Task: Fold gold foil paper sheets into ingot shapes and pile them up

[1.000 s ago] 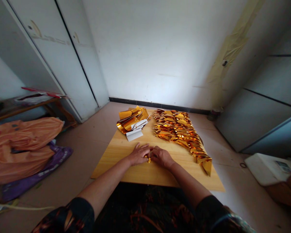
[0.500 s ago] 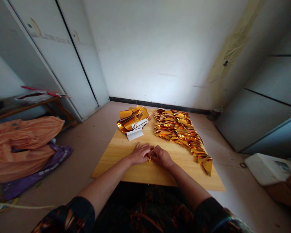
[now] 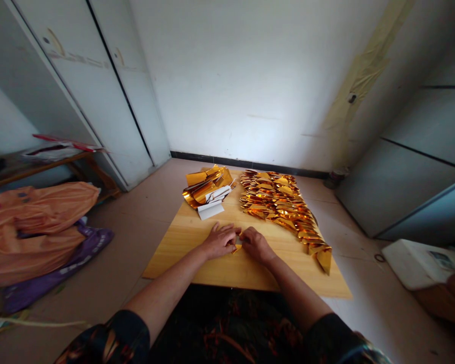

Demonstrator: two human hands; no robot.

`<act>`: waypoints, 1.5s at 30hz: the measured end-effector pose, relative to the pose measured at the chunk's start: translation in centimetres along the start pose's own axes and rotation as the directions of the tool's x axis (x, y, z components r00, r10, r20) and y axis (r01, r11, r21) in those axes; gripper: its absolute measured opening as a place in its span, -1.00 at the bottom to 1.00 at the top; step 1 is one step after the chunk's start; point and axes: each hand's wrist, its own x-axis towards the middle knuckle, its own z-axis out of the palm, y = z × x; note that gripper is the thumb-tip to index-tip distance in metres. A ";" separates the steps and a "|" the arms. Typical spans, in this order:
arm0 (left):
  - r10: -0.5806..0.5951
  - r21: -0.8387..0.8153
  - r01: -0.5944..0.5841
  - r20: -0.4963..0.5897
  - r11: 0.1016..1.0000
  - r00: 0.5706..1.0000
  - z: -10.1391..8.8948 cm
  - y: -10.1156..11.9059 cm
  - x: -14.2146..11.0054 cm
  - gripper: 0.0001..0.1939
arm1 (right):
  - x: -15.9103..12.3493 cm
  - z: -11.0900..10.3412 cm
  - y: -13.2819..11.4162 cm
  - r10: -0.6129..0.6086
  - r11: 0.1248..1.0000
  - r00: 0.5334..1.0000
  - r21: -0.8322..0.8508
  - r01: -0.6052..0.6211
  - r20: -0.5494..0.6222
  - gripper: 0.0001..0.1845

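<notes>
A low wooden board (image 3: 197, 263) lies in front of me on the floor. Both my hands meet at its middle over a small gold foil piece (image 3: 236, 247). My left hand (image 3: 220, 240) curls its fingers down onto the piece. My right hand (image 3: 255, 243) pinches the piece from the right side. Only a small corner of the foil shows between the hands. Behind my left hand lies a loose stack of gold foil sheets (image 3: 207, 188) with white backs. To the right runs a long heap of folded gold foil shapes (image 3: 284, 210).
An orange plastic bag (image 3: 34, 227) and a purple one (image 3: 60, 268) lie on the floor at left, below a low shelf (image 3: 41, 162). White cabinet doors (image 3: 98, 86) stand behind. A white box (image 3: 420, 263) sits at right.
My hands have shifted slightly on the foil piece, and a bit more of its gold corner shows between them. Nothing else has moved.
</notes>
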 end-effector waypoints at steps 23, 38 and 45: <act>-0.275 0.077 0.302 -0.251 0.950 0.928 1.7 2.0 -0.5 -0.80 | -2.3 1.1 -3.7 -0.068 0.904 0.997 -0.424 0.049 -0.028 -0.82; 0.164 0.399 -0.092 -0.152 0.913 0.975 -1.6 -0.8 -0.9 -0.84 | 0.8 -2.5 -2.6 -0.179 0.793 0.935 -0.517 0.321 0.307 -0.74; 0.249 0.518 -0.116 -0.195 0.848 0.949 -0.7 -1.1 -1.0 -0.84 | 0.2 -1.9 -2.9 -0.194 0.767 0.950 -0.566 0.301 0.243 -0.78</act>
